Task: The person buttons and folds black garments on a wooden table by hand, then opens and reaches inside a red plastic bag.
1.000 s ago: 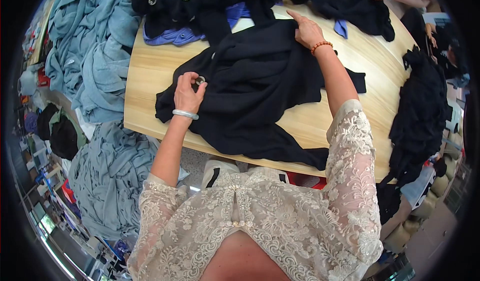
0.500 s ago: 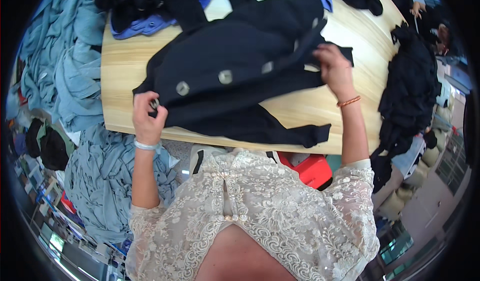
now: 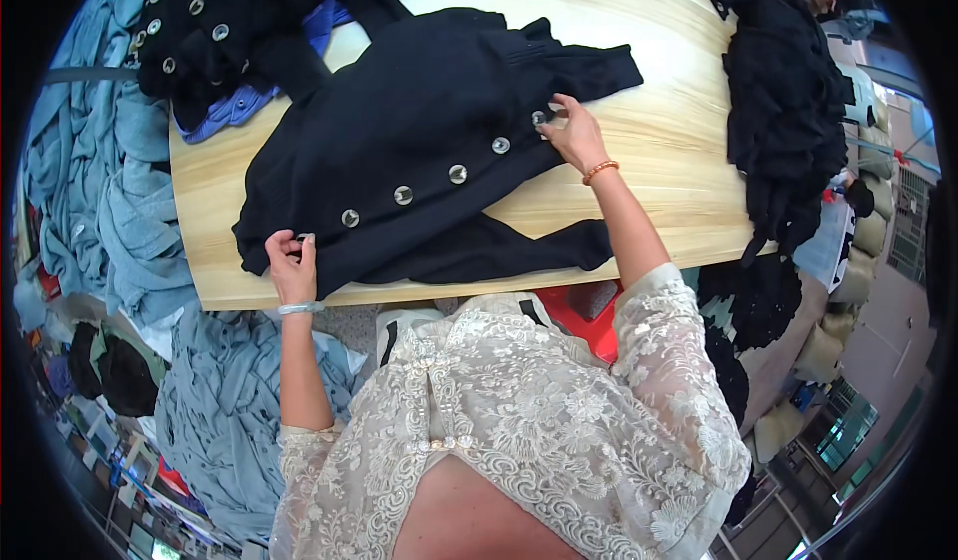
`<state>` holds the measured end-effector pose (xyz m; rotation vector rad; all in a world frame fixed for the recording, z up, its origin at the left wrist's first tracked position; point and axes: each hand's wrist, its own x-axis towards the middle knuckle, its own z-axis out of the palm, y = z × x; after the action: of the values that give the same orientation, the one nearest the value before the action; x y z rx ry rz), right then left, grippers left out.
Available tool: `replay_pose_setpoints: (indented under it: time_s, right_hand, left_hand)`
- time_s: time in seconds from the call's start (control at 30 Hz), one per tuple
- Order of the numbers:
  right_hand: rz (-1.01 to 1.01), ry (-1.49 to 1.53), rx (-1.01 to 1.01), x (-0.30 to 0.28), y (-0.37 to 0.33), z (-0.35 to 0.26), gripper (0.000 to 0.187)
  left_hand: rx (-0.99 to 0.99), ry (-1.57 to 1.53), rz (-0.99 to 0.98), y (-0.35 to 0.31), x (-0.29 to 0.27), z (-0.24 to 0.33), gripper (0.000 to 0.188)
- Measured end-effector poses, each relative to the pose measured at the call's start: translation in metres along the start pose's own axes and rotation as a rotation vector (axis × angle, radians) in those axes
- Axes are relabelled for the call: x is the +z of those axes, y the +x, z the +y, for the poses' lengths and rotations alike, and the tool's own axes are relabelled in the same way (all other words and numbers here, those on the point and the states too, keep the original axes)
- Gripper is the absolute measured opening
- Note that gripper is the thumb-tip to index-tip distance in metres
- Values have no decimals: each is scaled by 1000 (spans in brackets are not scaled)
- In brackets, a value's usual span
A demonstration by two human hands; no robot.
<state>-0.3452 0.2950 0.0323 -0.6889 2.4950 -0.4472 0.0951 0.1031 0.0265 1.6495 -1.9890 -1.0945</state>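
Note:
A dark knitted cardigan [image 3: 399, 121] with a row of large shiny round buttons lies spread on the wooden table [image 3: 669, 141], its button edge slanting across it. One sleeve stretches to the right beyond my right hand, the other lies along the near side. My left hand [image 3: 292, 269] pinches the cardigan's edge at the button row's lower left end. At the opposite end, my right hand [image 3: 577, 141] has thumb and fingers closed on the edge, right by a button [image 3: 540, 119].
More dark buttoned knitwear [image 3: 244, 21] is heaped at the far left over blue-violet cloth [image 3: 230, 111]. Black garments [image 3: 783, 111] hang over the right edge. Grey-blue garments [image 3: 105, 161] pile up on the left, with another heap [image 3: 239, 390] below. Something red [image 3: 589, 325] sits under the near edge.
The cardigan, lifted and blurred before, now lies flatter on the table, its button row fully showing. My right hand has come down and left to the button edge; my left still grips its corner.

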Motion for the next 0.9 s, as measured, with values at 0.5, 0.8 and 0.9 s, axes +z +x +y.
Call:
replay_pose_setpoints:
  time_s: [0.5, 0.8, 0.9]
  right_hand:
    - [-10, 166, -244, -26, 3, 14, 25]
    - [392, 197, -450, -68, 46, 5, 29]
    - [355, 232, -319, -49, 45, 21, 29]
  left_hand:
    - [-49, -511, -16, 11, -5, -11, 26]
    - [95, -680, -72, 22, 25, 45, 32]
    - [43, -666, -205, 6, 27, 23, 47]
